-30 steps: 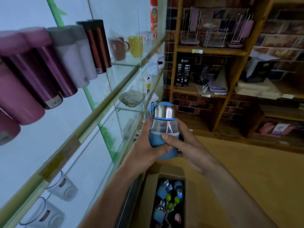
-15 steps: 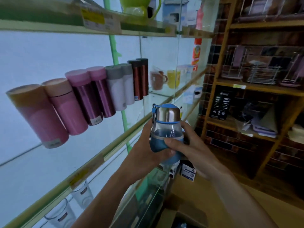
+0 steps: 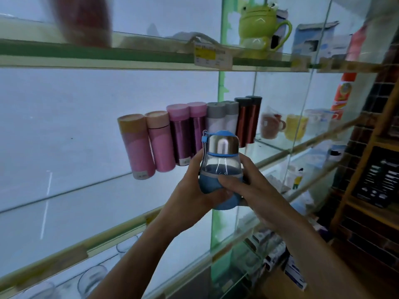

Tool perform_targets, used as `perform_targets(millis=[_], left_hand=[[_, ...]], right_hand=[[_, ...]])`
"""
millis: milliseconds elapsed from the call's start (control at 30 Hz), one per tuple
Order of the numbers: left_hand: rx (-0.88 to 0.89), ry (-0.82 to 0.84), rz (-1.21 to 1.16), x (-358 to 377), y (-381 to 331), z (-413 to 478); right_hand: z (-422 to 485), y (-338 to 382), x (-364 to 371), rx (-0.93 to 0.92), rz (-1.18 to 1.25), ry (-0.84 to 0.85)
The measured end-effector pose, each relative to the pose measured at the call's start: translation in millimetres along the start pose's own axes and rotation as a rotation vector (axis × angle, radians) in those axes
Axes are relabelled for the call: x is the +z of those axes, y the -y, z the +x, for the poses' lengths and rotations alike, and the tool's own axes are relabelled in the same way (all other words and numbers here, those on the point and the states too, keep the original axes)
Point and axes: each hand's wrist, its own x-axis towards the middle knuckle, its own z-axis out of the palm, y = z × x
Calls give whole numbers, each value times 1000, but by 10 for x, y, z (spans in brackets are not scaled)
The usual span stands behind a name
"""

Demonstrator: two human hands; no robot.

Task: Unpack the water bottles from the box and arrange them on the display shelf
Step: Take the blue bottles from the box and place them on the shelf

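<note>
With the left hand [image 3: 190,192] and right hand [image 3: 253,190] curled round the blue water bottle [image 3: 220,162] mid-carry, it probably next needed standing upright on the glass shelf [image 3: 97,212] at nine o'clock.

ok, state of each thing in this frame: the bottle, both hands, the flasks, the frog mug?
blue water bottle: upright, cap on, held in both hands
left hand: grips the bottle's blue base
right hand: grips the base, thumb across the front
flasks: upright in a row, lids on, on the middle shelf
frog mug: upright on the top shelf
</note>
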Motion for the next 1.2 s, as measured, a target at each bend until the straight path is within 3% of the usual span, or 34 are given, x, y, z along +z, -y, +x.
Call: perform_targets(millis=[433,1200], left_hand=[[-86,-249,144,-981,-131,-488],[-230,-504,244,-2618,-234,-1632]], right_hand=[[504,107,1007,-44,23,301],[720,263,3118,-1,-68,568]])
